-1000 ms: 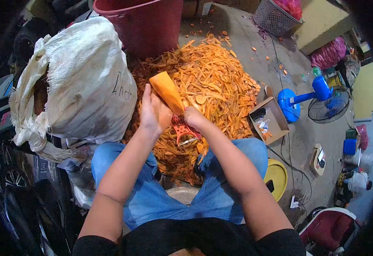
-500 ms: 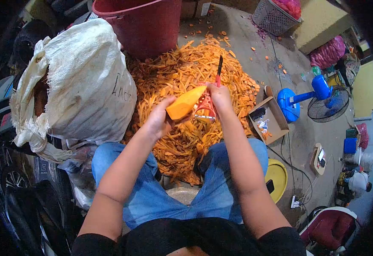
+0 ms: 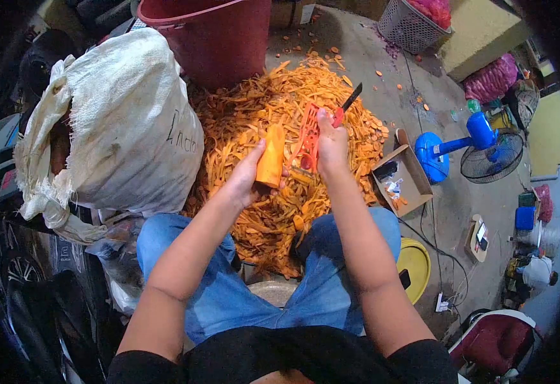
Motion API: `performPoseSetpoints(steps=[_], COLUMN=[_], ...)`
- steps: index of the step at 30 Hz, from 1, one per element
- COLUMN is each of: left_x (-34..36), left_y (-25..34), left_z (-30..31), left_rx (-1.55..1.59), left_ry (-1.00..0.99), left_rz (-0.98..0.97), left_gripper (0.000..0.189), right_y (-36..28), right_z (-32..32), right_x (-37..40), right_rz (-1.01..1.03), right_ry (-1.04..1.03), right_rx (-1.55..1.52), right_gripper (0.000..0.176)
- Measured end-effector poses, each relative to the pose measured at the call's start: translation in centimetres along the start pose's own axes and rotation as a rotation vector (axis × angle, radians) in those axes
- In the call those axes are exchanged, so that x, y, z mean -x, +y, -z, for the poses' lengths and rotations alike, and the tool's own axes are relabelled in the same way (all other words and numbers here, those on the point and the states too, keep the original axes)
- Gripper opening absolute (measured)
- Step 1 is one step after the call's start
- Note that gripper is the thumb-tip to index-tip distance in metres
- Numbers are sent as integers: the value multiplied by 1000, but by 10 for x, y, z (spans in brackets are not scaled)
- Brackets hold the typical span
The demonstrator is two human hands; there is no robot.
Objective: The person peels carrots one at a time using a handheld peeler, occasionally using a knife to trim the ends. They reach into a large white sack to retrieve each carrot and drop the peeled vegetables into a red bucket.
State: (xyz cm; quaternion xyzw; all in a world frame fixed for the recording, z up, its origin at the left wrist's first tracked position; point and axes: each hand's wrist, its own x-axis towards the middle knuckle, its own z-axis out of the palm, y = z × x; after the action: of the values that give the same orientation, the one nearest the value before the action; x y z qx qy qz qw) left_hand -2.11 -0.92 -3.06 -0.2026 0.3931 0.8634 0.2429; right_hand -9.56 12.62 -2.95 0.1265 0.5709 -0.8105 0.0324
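Note:
My left hand (image 3: pixel 248 176) is wrapped round a peeled carrot (image 3: pixel 270 157), held almost upright with its cut end toward me. Opposite it, my right hand (image 3: pixel 333 147) grips a red peeler (image 3: pixel 308 137) with a perforated body. A small knife (image 3: pixel 352 97) with a red handle and dark blade juts out of the same hand, pointing up and right. Peeler and carrot are a short gap apart. Below both hands lies a large heap of orange peelings (image 3: pixel 241 131).
A white woven sack (image 3: pixel 129 121) stands at the left, with a red bin (image 3: pixel 219 45) behind the heap. To the right are a cardboard box (image 3: pixel 414 180), a blue fan (image 3: pixel 432 152), a yellow lid (image 3: pixel 419 256) and cables on the floor. A person (image 3: pixel 537 272) is at the far right.
The carrot has turned from slanting to nearly upright. My right hand and the peeler have drawn away from it, and the knife blade now leans farther right.

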Motion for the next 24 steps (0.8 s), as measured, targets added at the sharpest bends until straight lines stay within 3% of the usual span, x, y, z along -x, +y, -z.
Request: performPoseSetpoints(steps=[3,4,6,8,10,13,24], left_x=[12,11,7,4,7,5,9], left_y=[2,0,-7,-12,-14,-19,-20], left_z=[-21,-21,-19,-16,-23,-14,-13], left_rx=[-30,-29,-19,-38,-20,-11,44], left_ry=[52,54,56,-13,54,-20,2], left_rz=[66,68,53,22,64,84,118], left_gripper=[46,46,46,47,47,48,46], right_y=[-8,-6,-2,-2,-7,-9,-11], right_z=[-20,-21,-23,-25,-20,-20,-22], right_x=[26,30,35,36,36,39,45], right_rz=[171,168,353,333,395,492,618], right_ry=[3,2,-108,-92,-16,17,81], right_rx=[277,277,322,220,492,565,647], right_gripper=[28,28,28,27,27,27,23])
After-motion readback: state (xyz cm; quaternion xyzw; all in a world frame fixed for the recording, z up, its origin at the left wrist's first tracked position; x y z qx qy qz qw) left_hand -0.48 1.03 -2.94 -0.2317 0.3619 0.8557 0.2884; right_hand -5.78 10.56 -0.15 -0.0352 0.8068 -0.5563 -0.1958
